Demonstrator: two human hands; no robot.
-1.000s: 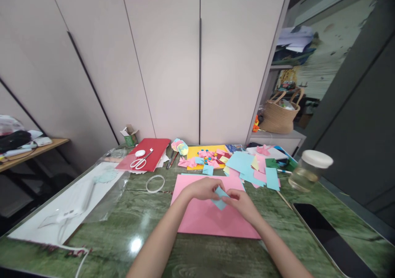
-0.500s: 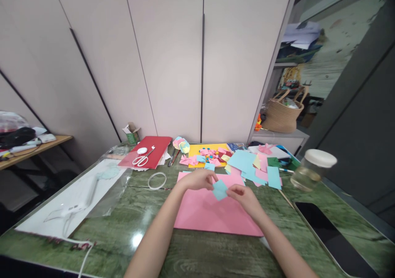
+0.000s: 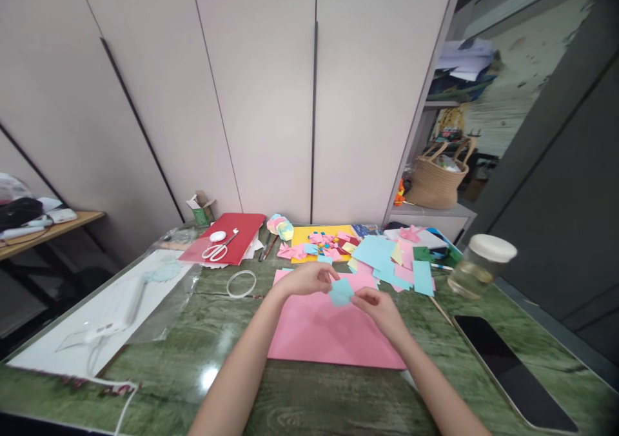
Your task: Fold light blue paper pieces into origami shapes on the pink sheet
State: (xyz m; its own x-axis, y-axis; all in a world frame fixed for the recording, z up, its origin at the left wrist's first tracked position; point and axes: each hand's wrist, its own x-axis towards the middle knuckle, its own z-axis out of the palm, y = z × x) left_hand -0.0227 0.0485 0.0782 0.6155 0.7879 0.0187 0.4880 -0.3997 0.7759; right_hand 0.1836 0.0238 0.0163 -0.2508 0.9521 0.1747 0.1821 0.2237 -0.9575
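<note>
A small light blue paper square (image 3: 341,292) is held up over the pink sheet (image 3: 329,336), pinched at both sides. My left hand (image 3: 312,278) grips its left edge between thumb and fingers. On its right edge, my right hand (image 3: 376,305) pinches a corner. Beyond the hands, folded pink pieces (image 3: 291,251) and small coloured bits lie on and beside a yellow sheet (image 3: 300,235). Loose light blue, pink and yellow papers (image 3: 374,253) are heaped to the right of it.
Left on the green table (image 3: 203,333) are a red folder (image 3: 244,229), white scissors (image 3: 215,251), a clear ring (image 3: 242,284) and a white glue gun (image 3: 113,323). Rightward are a lidded jar (image 3: 476,271), a thin stick (image 3: 442,310) and a phone (image 3: 512,371).
The view has shifted slightly, so everything sits a little further left. The blue square is tilted a little differently between my hands, which both still pinch it.
</note>
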